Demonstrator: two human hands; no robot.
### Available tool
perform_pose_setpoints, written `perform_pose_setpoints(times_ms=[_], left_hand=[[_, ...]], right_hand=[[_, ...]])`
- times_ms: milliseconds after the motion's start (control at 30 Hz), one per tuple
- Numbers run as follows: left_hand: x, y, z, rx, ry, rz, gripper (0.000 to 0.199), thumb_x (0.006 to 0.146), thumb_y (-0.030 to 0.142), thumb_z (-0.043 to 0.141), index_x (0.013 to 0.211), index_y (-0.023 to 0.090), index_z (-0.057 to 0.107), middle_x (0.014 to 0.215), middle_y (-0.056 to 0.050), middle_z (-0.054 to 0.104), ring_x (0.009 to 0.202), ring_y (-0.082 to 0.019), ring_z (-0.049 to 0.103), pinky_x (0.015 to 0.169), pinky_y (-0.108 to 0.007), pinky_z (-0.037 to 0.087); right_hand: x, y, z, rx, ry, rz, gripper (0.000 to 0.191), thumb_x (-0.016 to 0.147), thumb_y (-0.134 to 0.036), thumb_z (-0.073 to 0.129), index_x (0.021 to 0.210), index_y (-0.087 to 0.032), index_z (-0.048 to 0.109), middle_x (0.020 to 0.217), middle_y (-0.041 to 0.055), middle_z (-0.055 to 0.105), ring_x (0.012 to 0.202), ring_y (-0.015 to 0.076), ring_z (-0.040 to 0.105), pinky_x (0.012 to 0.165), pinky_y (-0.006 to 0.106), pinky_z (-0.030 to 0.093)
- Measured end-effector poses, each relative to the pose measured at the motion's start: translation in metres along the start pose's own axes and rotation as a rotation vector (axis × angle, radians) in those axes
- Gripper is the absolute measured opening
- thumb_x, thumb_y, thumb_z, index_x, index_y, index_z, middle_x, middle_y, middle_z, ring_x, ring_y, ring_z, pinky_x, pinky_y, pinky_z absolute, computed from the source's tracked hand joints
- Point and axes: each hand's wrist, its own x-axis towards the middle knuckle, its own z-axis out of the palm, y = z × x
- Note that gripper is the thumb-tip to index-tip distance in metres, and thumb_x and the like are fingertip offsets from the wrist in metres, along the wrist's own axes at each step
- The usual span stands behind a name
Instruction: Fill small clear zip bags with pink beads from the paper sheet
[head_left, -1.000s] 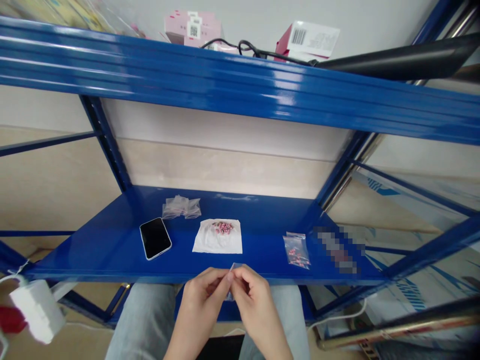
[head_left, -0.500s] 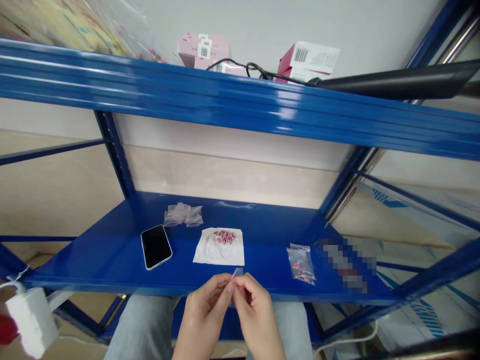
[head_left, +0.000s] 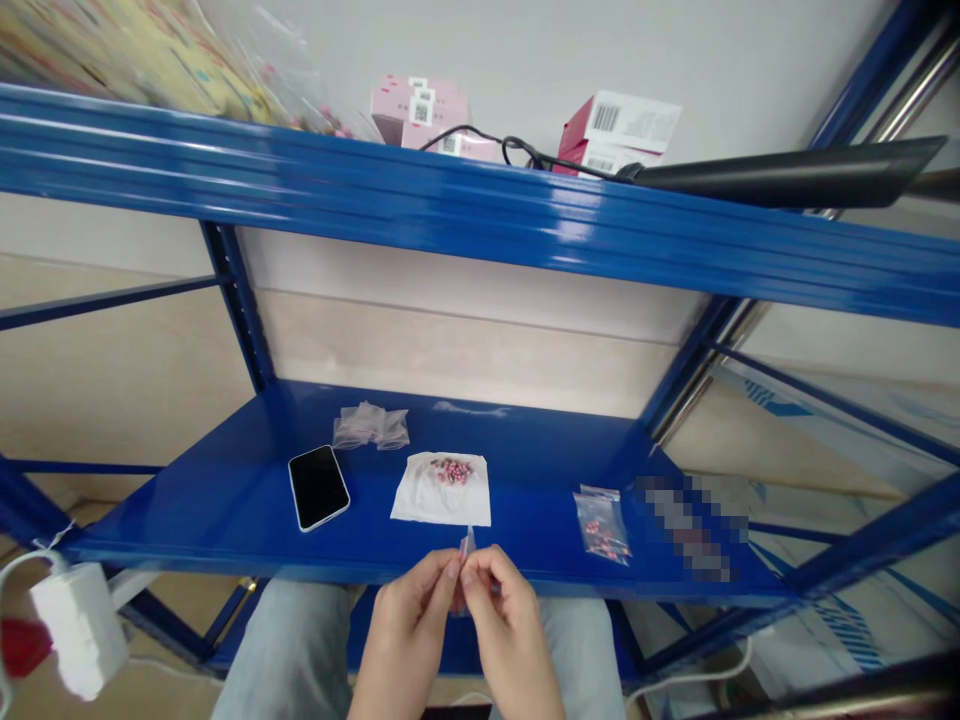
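Observation:
My left hand (head_left: 417, 612) and my right hand (head_left: 501, 608) meet at the front edge of the blue shelf (head_left: 525, 500). Between their pinched fingers they hold a small clear plastic bag (head_left: 467, 541), its tip pointing up and something reddish showing low between the hands. Just beyond them lies a white paper (head_left: 439, 502) with a cluster of pink and dark red beads (head_left: 452, 470) on its far part. To the right rest clear bags with pink beads (head_left: 602, 525). Flat clear bags (head_left: 370, 426) are piled at the back left.
A phone (head_left: 319, 487) lies left of the paper. An upper blue beam (head_left: 480, 205) crosses above, with boxes (head_left: 626, 125), a cable and a black tube-like object (head_left: 787, 175) behind it. A white adapter (head_left: 81, 628) hangs at the lower left.
The fingertips have shifted slightly apart and the bag between them now stands more upright, with reddish contents visible below. The camera view has shifted slightly.

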Motion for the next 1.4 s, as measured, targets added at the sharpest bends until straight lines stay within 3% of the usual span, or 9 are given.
perform_pose_setpoints(times_ms=[133,300,400,633,833,1067,1233,1400], left_hand=[[-0.009,0.002,-0.001,0.024,0.059,0.024,0.034,0.097,0.047,0.054,0.111,0.022,0.073,0.104,-0.009,0.077,0.089,-0.023,0.073,0.08,-0.028,0.058],[-0.032,-0.001,-0.005,0.116,0.16,0.1,0.034,0.093,0.051,0.058,0.112,0.029,0.077,0.117,-0.009,0.076,0.106,-0.028,0.072,0.088,-0.034,0.059],[-0.041,-0.005,-0.008,0.124,0.157,0.159,0.037,0.086,0.052,0.067,0.114,0.031,0.077,0.121,-0.009,0.075,0.113,-0.031,0.068,0.091,-0.038,0.059],[-0.023,-0.003,-0.01,0.016,-0.036,-0.025,0.035,0.097,0.044,0.056,0.119,0.024,0.074,0.117,-0.008,0.076,0.105,-0.025,0.071,0.092,-0.031,0.057],[-0.018,-0.009,-0.004,-0.098,-0.018,-0.1,0.03,0.094,0.046,0.062,0.102,0.02,0.075,0.094,-0.006,0.079,0.085,-0.022,0.073,0.076,-0.025,0.057],[-0.005,-0.012,-0.012,0.162,0.014,-0.04,0.034,0.097,0.047,0.056,0.083,0.02,0.072,0.071,0.0,0.069,0.067,-0.016,0.062,0.061,-0.019,0.045],[-0.002,-0.012,-0.011,0.229,-0.005,0.014,0.032,0.1,0.044,0.05,0.09,0.022,0.071,0.075,0.0,0.069,0.067,-0.015,0.062,0.063,-0.02,0.045],[-0.005,-0.01,0.0,0.177,0.087,0.06,0.029,0.102,0.041,0.047,0.089,0.021,0.065,0.077,-0.001,0.067,0.068,-0.015,0.061,0.065,-0.021,0.045]], right_hand=[[-0.007,-0.002,-0.003,-0.062,-0.002,-0.025,0.027,0.096,-0.048,0.057,0.091,-0.022,0.063,0.084,0.0038,0.064,0.074,0.0181,0.06,0.064,0.023,0.047],[-0.012,-0.008,-0.008,-0.135,0.035,-0.071,0.02,0.096,-0.042,0.06,0.089,-0.023,0.061,0.086,0.0043,0.066,0.074,0.0177,0.064,0.065,0.023,0.049],[-0.013,-0.011,-0.009,-0.167,0.05,-0.116,0.019,0.099,-0.039,0.055,0.089,-0.023,0.06,0.086,0.0044,0.066,0.074,0.0178,0.065,0.066,0.023,0.049],[-0.014,-0.014,-0.01,-0.3,-0.031,-0.159,0.025,0.102,-0.031,0.047,0.082,-0.022,0.058,0.078,0.0015,0.061,0.07,0.0153,0.059,0.063,0.023,0.043],[-0.01,-0.01,-0.008,-0.338,-0.114,-0.138,0.021,0.101,-0.023,0.049,0.081,-0.021,0.058,0.078,-0.0005,0.061,0.071,0.014,0.058,0.065,0.023,0.039],[0.0,-0.009,-0.01,-0.235,-0.166,-0.077,0.027,0.1,-0.031,0.053,0.078,-0.021,0.066,0.076,-0.0001,0.062,0.069,0.0141,0.057,0.062,0.023,0.037],[0.005,-0.004,-0.002,-0.023,-0.078,0.054,0.031,0.096,-0.038,0.057,0.071,-0.019,0.06,0.068,-0.001,0.057,0.066,0.0145,0.053,0.06,0.023,0.038],[0.004,0.004,0.009,0.211,-0.038,0.174,0.03,0.092,-0.04,0.061,0.071,-0.019,0.059,0.067,-0.0012,0.054,0.067,0.0151,0.051,0.061,0.023,0.041]])
